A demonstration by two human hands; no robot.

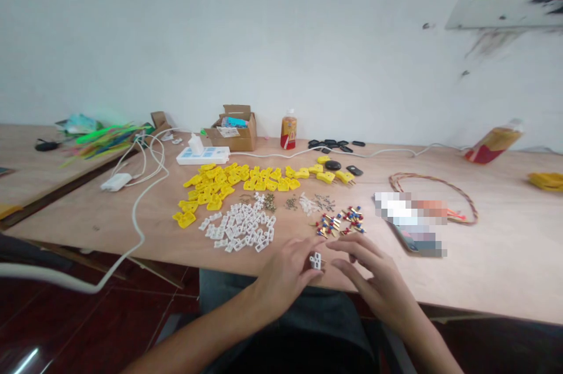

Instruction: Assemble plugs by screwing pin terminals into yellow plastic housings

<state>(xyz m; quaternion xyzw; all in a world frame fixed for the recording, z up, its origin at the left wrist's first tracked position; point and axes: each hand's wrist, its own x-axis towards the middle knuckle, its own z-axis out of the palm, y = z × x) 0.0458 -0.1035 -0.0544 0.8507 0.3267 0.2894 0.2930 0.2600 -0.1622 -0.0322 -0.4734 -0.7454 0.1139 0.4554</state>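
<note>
Matt plywood table [484,268], glossy yellow plastic shells [233,183], white plastic blocks [240,227]

Just beyond the right hand [378,283], a pixelated patch [411,216] hides most of a flat object [407,243]. The left hand [285,274] partly covers the white block [315,260].

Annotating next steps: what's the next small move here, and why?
Probably the right hand reaches to the small gold pins with red and blue tips and picks one. The left hand pinches a small white plastic block at the near edge of the wooden table; the right hand hovers open beside it, and that pile lies just ahead.
</note>
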